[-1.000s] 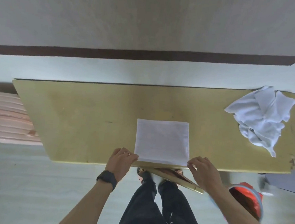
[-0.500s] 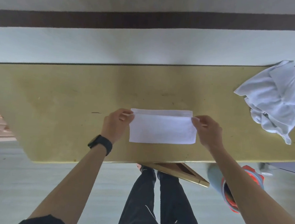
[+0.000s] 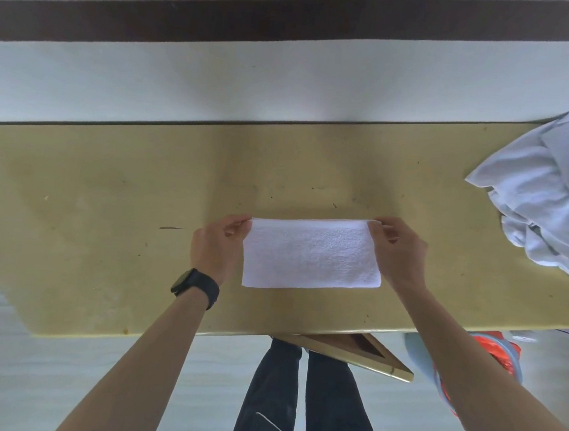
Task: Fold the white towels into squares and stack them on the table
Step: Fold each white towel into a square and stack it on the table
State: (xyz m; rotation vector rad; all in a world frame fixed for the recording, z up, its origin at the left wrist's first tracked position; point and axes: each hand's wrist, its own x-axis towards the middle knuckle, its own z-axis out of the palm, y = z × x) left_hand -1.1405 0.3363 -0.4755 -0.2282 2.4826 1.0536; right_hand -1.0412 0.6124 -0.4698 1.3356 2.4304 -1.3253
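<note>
A white towel (image 3: 312, 254) lies folded in half as a wide rectangle on the yellow table (image 3: 103, 220), near its front edge. My left hand (image 3: 215, 243) pinches the towel's far left corner. My right hand (image 3: 395, 250) pinches the far right corner. Both hands hold the doubled far edge down at the table top. A crumpled heap of white towels (image 3: 550, 194) sits at the table's right end, apart from both hands.
A wall with a dark stripe (image 3: 293, 20) runs behind the table. Under the front edge a wooden brace (image 3: 364, 353) sticks out, above my dark trouser legs (image 3: 297, 405). A red and blue object (image 3: 494, 354) sits on the floor at the right.
Both hands took the towel's near edge at the table front and carried it away from me onto the far edge, halving the square into a rectangle. The camera has drawn closer.
</note>
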